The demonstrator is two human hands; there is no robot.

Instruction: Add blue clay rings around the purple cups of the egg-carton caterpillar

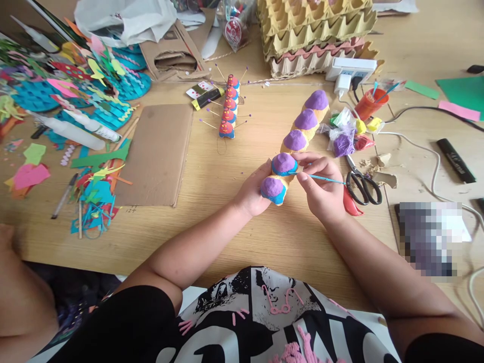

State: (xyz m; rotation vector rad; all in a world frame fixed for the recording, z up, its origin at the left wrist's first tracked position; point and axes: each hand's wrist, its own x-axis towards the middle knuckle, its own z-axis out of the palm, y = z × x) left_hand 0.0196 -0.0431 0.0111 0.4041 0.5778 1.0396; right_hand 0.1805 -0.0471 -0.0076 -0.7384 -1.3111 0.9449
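My left hand (254, 190) is closed around the near end of an egg-carton strip (310, 132), a row of several bumps with purple tops. The two nearest bumps have blue around their lower parts; the farther ones show bare yellowish card there. My right hand (321, 189) pinches a thin blue stick (327, 178), its tip touching the blue band of the second bump. Whether it is a brush or a swab, I cannot tell. Farther off stands a finished-looking red and blue egg-carton caterpillar (229, 113) with drawn faces and pins sticking out sideways.
Scissors (363, 187) and a red wrapped lump (351, 202) lie beside my right hand. Behind them are an orange cup (372, 105) and bagged purple clay (344, 143). Cardboard (155, 154), paper scraps (96, 194) and glue bottles (68, 130) lie left; egg trays (317, 35) are stacked behind.
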